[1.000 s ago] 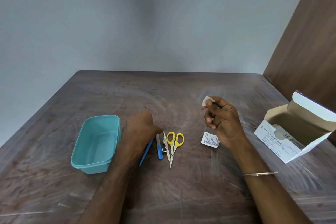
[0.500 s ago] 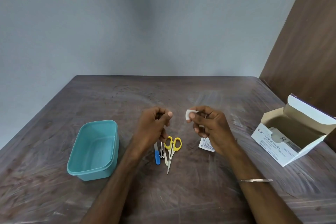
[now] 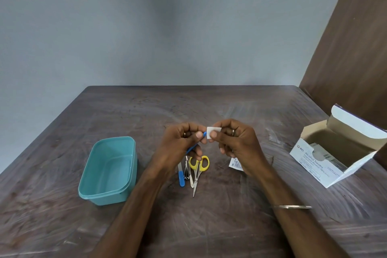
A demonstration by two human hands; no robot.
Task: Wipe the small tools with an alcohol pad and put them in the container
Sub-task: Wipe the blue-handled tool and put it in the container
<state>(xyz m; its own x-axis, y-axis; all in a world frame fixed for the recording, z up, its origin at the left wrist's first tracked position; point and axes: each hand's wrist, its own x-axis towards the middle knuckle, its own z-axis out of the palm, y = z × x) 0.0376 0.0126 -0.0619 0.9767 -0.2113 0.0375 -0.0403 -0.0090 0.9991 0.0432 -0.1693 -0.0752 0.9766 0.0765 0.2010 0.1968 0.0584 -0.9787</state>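
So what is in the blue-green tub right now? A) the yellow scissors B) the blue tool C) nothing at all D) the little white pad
C: the teal container shows only its bare inside, while the yellow scissors lie on the table, the left hand holds the blue tool and the right hand pinches the white pad.

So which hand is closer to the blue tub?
The left hand. It is just right of the tub, holding a thin blue tool. The right hand is farther right, pinching the white pad.

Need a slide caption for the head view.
Left hand holds a blue tool while right hand wipes it with a pad.
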